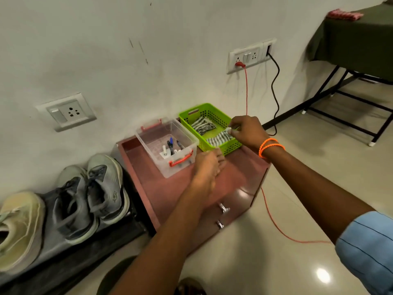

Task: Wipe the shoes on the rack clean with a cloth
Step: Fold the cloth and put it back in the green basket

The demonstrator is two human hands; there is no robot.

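Cloth (219, 139) lies in basket (231, 146) under right fingers (234, 131).

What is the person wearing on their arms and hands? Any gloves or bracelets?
No gloves: both hands are bare. The right hand has two thin orange bands around its wrist, and farther up that arm a light blue sleeve with thin dark lines is pushed up. The left hand is blurred; no band or sleeve shows on that arm.

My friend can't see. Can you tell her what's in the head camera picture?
A right hand pinches a striped cloth in a green basket on a reddish cabinet; the blurred left hand reaches alongside. Shoes wait at left.
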